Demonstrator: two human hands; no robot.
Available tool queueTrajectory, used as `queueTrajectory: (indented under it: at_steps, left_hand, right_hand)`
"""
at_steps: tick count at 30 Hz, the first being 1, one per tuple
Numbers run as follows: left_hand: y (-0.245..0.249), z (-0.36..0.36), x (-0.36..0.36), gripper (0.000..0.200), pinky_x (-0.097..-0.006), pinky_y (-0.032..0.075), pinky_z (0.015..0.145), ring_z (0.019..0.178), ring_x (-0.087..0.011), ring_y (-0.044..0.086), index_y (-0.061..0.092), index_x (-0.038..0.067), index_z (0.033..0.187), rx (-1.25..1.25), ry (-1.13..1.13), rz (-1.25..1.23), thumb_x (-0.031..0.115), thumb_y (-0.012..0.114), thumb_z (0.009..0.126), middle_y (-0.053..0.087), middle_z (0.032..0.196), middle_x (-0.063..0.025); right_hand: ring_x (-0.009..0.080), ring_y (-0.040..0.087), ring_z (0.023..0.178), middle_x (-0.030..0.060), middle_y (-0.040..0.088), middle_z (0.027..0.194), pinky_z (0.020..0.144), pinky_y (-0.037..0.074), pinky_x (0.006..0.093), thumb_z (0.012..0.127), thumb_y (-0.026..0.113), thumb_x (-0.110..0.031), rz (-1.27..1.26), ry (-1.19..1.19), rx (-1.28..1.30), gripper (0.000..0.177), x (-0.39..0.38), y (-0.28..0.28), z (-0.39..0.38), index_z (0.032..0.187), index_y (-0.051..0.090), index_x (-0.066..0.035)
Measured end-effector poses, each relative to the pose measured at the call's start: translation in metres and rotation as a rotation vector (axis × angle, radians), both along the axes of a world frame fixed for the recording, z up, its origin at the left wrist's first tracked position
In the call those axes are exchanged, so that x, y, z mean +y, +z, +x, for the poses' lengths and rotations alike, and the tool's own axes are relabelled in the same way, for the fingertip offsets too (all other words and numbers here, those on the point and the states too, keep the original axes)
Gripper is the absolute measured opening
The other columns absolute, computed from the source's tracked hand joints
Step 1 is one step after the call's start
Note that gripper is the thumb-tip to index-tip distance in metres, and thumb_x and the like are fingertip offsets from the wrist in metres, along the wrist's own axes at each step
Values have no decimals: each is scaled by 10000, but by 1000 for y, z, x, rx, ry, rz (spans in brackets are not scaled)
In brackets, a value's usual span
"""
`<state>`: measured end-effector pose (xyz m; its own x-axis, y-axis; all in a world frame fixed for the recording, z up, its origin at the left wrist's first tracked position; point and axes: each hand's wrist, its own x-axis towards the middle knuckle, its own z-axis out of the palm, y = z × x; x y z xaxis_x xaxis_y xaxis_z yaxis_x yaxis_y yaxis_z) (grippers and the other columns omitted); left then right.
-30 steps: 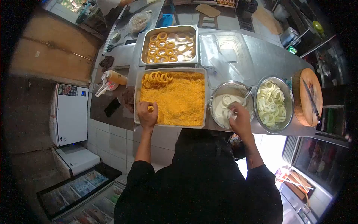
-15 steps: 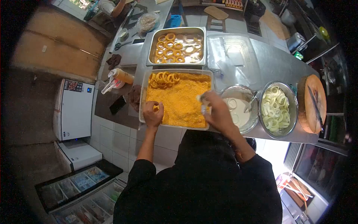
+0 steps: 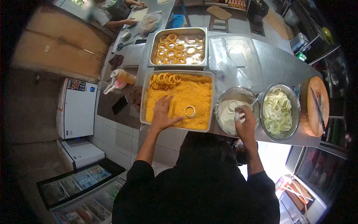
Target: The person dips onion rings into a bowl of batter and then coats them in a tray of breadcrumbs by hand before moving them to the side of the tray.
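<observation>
My left hand (image 3: pixel 163 114) is open, fingers spread over the orange breadcrumbs (image 3: pixel 179 98) in a clear plastic tub (image 3: pixel 143 112). To its right, a pale batter-coated onion ring (image 3: pixel 190 111) lies on the crumbs. Several crumbed onion rings (image 3: pixel 164 79) stand in a row at the tub's back left. My right hand (image 3: pixel 246 123) is closed over the metal bowl of white batter (image 3: pixel 226 118), its fingertips whitened. What they pinch is not clear. Another onion ring (image 3: pixel 233 105) shows in the batter beside them. Raw onion rings (image 3: pixel 276 110) fill the steel bowl (image 3: pixel 264 127) farther right.
Behind the tub, a steel tray (image 3: pixel 150 48) holds several crumbed rings. A clear lid (image 3: pixel 238 56) lies beside it. A knife (image 3: pixel 317 108) rests on a round wooden board (image 3: pixel 312 117) at far right. Sauce bottles (image 3: pixel 123 77) and a phone (image 3: pixel 119 105) are left. Another person's hands (image 3: pixel 134 15) work at the back.
My right hand has let go of a battered onion ring in the crumbs and moved right to the batter bowl. My left hand has opened from a curled shape and shifted slightly right.
</observation>
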<state>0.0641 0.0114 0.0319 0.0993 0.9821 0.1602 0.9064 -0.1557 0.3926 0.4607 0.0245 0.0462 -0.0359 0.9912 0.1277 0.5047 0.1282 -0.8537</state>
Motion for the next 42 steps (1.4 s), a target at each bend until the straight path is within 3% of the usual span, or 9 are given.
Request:
queueTrajectory:
  at_steps: [5,10,14,16,20,22,32,37,42]
  left_hand:
    - [18,38,1,1156,-568,497,1047,1380,-456,486,486,157,1561,248,-85,-293,564,993,605,453,1554,-228]
    - [-6,28,15,844,-518,546,984,1264,-413,621,580,100,1416,57,57,-531,329,972,704,592,1416,-242]
    - [-17,19,21,709,-471,542,1019,1198,-390,684,640,43,1335,-3,-1,-436,224,935,717,697,1236,-256]
    - [21,40,25,654,-471,555,973,1106,-359,707,651,31,1274,-346,6,-472,232,950,728,725,1076,-226]
    - [35,61,26,698,-478,562,971,1129,-378,683,640,58,1308,-384,-54,-473,238,961,715,691,1173,-230]
    - [35,72,16,747,-489,564,976,1149,-405,651,624,63,1336,212,-32,-252,272,970,707,635,1264,-234]
    - [-21,19,22,581,-502,558,953,1136,-424,683,677,-14,1248,46,24,-508,240,905,778,703,1178,-271]
    - [55,74,49,519,-513,548,951,1136,-410,675,678,-18,1228,-146,-44,-635,285,855,846,708,1147,-260]
    - [9,105,63,627,-535,539,974,1239,-431,582,622,36,1331,66,-177,-250,348,857,841,638,1253,-232]
  right_hand:
    - [330,715,1030,144,716,1110,877,574,404,795,707,9,-72,-11,-58,401,-15,-14,7,1188,659,-57]
    - [351,726,1009,155,738,1104,876,564,428,801,697,-4,32,-63,-164,370,-19,-19,-1,1168,674,-46]
    - [389,692,1071,153,706,1152,909,562,472,796,730,-66,-34,-77,-183,412,-18,-16,-3,1199,649,-90]
    - [395,685,1049,148,696,1116,889,562,483,803,717,-76,-18,-69,-199,372,-18,-11,-3,1165,633,-94]
    - [400,678,1033,142,684,1072,866,559,497,807,704,-76,-24,-60,-228,334,-16,-9,-4,1129,615,-94]
    - [401,676,1031,136,680,1058,856,558,502,812,702,-76,-19,-55,-212,328,-17,-12,-4,1125,609,-98]
    - [374,699,1015,122,690,1051,841,563,501,812,735,-120,-50,-60,-306,358,-18,-9,-4,1152,622,-122]
    - [383,704,974,122,695,1019,828,563,503,799,730,-115,-85,-61,-270,363,-18,-11,-4,1148,631,-131]
    - [392,702,968,133,695,1024,825,563,506,794,722,-103,-25,-70,-285,372,-18,-13,-4,1155,633,-125]
